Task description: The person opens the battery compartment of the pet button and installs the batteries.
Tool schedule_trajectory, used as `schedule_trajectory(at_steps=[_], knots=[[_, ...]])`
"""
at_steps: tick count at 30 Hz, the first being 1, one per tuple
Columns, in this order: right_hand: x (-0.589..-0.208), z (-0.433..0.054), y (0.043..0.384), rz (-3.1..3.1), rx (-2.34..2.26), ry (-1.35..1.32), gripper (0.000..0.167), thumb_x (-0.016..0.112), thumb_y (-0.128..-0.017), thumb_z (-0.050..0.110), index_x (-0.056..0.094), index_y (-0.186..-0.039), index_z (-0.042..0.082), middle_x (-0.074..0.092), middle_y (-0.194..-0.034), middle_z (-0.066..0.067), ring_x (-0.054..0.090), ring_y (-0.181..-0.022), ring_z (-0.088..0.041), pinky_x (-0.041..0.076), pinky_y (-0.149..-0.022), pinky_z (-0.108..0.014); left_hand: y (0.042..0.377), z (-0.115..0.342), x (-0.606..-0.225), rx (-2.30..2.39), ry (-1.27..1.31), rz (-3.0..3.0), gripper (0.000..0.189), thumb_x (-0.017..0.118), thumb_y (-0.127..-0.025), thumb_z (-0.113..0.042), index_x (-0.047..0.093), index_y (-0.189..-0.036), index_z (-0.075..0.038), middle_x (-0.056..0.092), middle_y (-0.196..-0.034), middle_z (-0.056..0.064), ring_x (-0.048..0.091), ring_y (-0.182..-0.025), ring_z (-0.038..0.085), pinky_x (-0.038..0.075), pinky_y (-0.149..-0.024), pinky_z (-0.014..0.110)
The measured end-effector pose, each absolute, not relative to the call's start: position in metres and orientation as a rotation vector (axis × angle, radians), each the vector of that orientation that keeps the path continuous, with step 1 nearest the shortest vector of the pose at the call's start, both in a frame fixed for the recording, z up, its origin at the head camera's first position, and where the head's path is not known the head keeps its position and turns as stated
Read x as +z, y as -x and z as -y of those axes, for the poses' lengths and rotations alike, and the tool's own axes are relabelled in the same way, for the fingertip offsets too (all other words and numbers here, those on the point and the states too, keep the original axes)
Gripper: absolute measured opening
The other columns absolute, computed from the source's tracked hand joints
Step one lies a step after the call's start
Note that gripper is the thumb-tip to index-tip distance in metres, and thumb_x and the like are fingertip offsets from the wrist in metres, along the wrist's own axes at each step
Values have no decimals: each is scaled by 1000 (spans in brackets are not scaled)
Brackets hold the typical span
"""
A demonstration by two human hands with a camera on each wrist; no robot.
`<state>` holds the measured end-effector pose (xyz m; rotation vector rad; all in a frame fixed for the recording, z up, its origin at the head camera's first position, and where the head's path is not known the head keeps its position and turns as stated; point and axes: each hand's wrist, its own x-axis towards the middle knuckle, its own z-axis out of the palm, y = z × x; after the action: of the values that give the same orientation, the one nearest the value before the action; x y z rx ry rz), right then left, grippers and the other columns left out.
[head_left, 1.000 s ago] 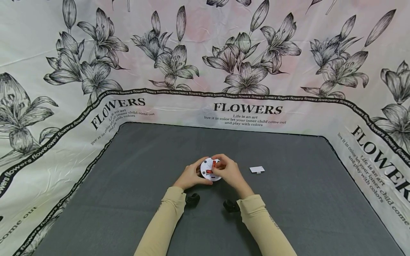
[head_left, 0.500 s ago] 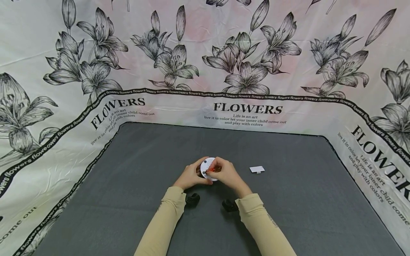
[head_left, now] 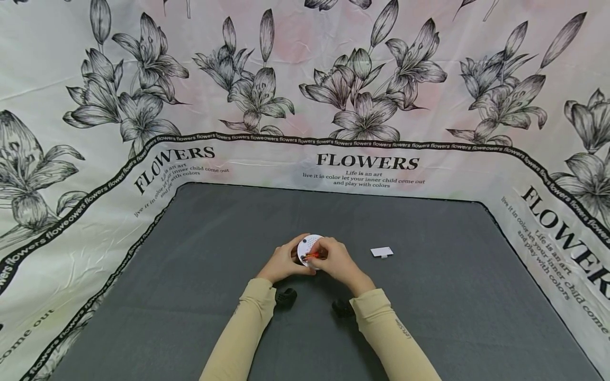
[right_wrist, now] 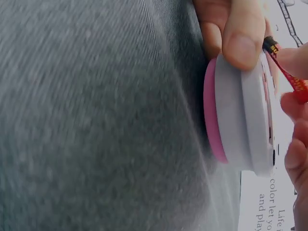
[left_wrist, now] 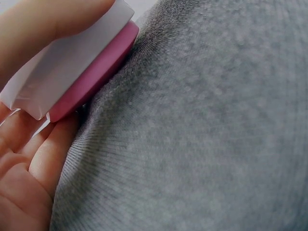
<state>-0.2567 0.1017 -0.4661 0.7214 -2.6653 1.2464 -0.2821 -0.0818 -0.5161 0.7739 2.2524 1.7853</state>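
My left hand (head_left: pixel 282 263) grips a round white device (head_left: pixel 307 244) by its side, thumb and fingers around the rim. Its underside is pink, as the left wrist view shows on the pink base (left_wrist: pixel 98 79). The device's flat white face, with small holes and a dark round spot, is turned up toward the head camera. Over that face, my right hand (head_left: pixel 342 264) pinches a red battery (right_wrist: pixel 299 86) with a black end between thumb and finger. The battery slants close to the face, its black end near the left thumb. My right fingers cover much of the face.
A small white rectangular cover (head_left: pixel 382 252) with a tab lies on the dark grey cloth (head_left: pixel 229 227) to the right of the hands. Black wrist devices (head_left: pixel 286 298) sit below both hands. A white flower-printed cloth (head_left: pixel 267 159) borders the grey area.
One second ago two red batteries showed in the device's face at my right fingertips. My right hand has since shifted slightly left over it, holding one battery at a slant. The left hand stays.
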Motion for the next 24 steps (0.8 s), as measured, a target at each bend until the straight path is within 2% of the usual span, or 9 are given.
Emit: schedule_trajectory(at_steps=[8,14,24], knots=[[-468,-108,257,2680,1076,-770,8,78,-76,15,70,-77,13,54,-77,4,43,-73,-12,40,-64,-30,277,82,-507,1776,-783,-2252,93,83,-69,-12,29,-145,-6,46,-134,10,50,-116,18,46,-88,30],[-471,-110,257,2661,1069,-763,8,78,-75,14,70,-77,12,55,-77,6,46,-75,-12,43,-66,-31,282,81,-516,1763,-761,-2269,95,84,-68,-16,30,-146,-10,47,-133,4,50,-114,13,46,-88,28],[-473,-114,258,2657,1057,-733,9,79,-73,14,71,-77,12,54,-75,6,46,-72,-11,43,-64,-29,282,81,-517,1743,-730,-2305,95,85,-67,-20,32,-145,-11,48,-131,4,52,-112,13,46,-88,28]])
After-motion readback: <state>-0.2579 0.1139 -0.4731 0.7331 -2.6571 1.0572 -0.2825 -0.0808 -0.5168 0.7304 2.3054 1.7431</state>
